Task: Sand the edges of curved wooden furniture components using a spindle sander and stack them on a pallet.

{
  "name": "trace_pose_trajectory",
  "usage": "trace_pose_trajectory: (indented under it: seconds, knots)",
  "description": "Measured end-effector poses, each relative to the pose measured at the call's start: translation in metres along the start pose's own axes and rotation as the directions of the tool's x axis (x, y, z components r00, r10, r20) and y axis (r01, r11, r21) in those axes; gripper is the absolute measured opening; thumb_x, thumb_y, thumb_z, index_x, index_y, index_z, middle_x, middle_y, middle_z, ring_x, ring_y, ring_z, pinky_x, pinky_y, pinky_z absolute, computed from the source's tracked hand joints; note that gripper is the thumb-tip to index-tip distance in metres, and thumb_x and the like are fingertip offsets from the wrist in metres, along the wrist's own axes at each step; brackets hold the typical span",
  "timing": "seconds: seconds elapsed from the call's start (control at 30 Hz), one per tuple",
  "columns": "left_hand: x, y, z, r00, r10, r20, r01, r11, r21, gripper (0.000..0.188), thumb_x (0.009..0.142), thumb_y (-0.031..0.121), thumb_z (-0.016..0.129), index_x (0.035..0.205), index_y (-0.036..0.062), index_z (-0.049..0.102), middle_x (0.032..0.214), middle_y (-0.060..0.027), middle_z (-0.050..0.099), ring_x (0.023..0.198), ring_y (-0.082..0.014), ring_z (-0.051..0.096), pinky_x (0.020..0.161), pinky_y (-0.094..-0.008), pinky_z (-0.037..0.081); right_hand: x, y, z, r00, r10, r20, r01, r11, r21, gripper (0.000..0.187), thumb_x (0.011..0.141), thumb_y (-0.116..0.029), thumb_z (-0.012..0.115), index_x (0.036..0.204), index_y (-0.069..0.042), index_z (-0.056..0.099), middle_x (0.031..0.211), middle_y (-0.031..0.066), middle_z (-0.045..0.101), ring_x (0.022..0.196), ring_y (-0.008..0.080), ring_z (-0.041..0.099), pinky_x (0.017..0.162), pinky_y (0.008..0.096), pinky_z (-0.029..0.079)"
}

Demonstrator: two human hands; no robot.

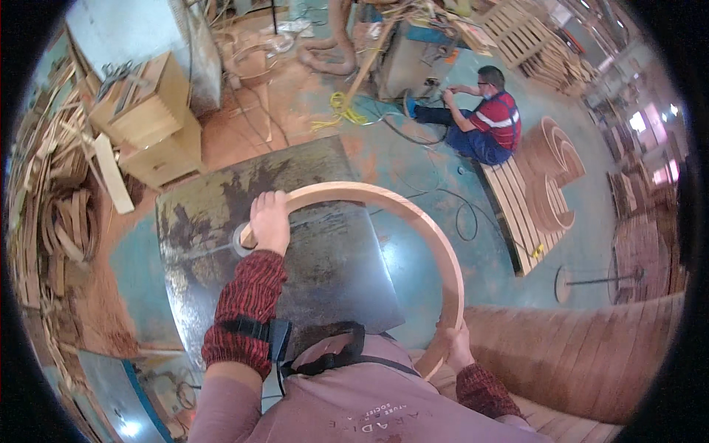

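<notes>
A large curved wooden strip (432, 221), bent into a wide arc, spans from the dark metal machine table (317, 273) round to my right side. My left hand (270, 220) grips it near one end, over the round fitting (241, 239) set in the table top. That end shows just past my fingers, above the fitting; whether it touches cannot be told. Lower right, my right hand (456, 345) is closed round the strip near my waist. Its other end is partly hidden by my body.
Beyond the table, a person (484, 122) sits beside a slatted pallet (517, 221) bearing curved wooden parts (550, 166). A wooden cabinet (159, 125) and piled offcuts (66, 221) stand left. Yellow cord (343, 109) and black cable (467, 221) lie on the floor. Curved slatted wood (569, 354) is close right.
</notes>
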State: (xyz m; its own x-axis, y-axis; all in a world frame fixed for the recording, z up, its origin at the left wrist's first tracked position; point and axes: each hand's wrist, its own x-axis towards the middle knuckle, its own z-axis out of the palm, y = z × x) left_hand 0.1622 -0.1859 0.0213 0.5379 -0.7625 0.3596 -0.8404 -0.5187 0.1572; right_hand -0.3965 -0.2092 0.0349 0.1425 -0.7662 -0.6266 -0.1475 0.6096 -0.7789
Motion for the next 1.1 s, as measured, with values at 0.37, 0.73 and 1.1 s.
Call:
trace_pose_trajectory:
  seconds: [0.37,0.73,1.1]
  knots:
    - [-0.037,-0.016,-0.026,0.996,-0.051,0.069,0.048,0.997,0.053,0.033,0.094,0.015,0.066,0.125,0.0068,0.064,0.139,-0.0149,0.064,0.139,-0.0374,0.054,0.118,-0.0525,0.040,-0.005,0.005,-0.003,1.000,0.009,-0.009,-0.009,0.994,-0.105,0.057,0.082,0.002,0.065,0.139,-0.001,0.056,0.108,0.0098,0.065,0.096,0.0223,0.064,0.084,0.0387,0.055]
    - [-0.077,-0.039,-0.062,0.991,-0.112,0.070,0.106,0.991,0.078,0.037,0.089,0.014,0.071,0.124,0.0061,0.064,0.141,-0.0165,0.063,0.138,-0.0380,0.054,0.117,-0.0515,0.041,-0.015,-0.002,0.007,0.997,-0.059,0.045,0.065,0.984,-0.167,0.056,0.093,-0.023,0.075,0.141,0.000,0.060,0.109,0.0038,0.066,0.098,0.0160,0.060,0.087,0.0344,0.051]
    - [-0.126,-0.079,-0.094,0.956,-0.273,0.107,0.261,0.959,0.110,0.022,0.089,0.015,0.070,0.109,0.0069,0.064,0.122,-0.0124,0.067,0.122,-0.0338,0.061,0.104,-0.0497,0.049,-0.017,-0.010,0.034,0.988,-0.082,0.132,0.115,0.959,-0.261,0.053,0.098,-0.025,0.073,0.142,0.002,0.060,0.112,0.0036,0.066,0.099,0.0140,0.060,0.089,0.0330,0.051]
